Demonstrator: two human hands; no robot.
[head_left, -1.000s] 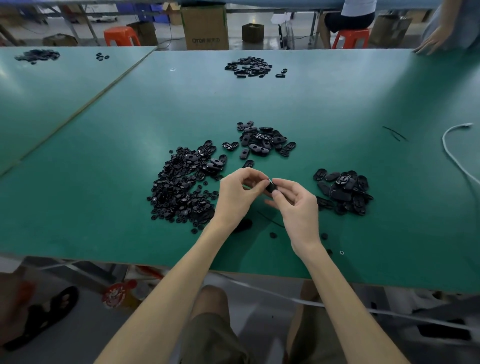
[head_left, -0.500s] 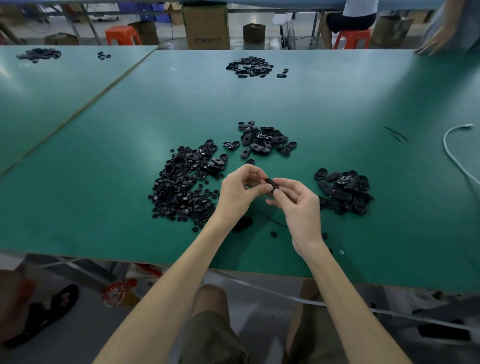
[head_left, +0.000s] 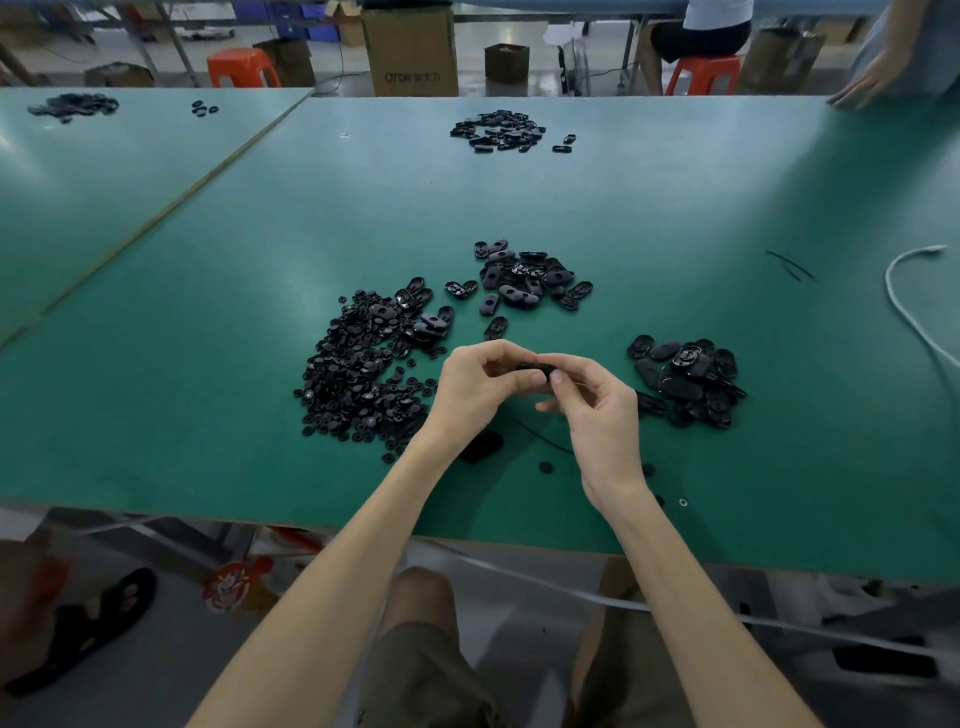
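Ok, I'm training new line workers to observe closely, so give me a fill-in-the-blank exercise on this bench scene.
The left hand and right hand together pinch one small ____ part. The pile of tiny round pieces lies to the ____ of both hands. The table top is ____. The cable near the right edge is ____.
Missing words: black; left; green; white.
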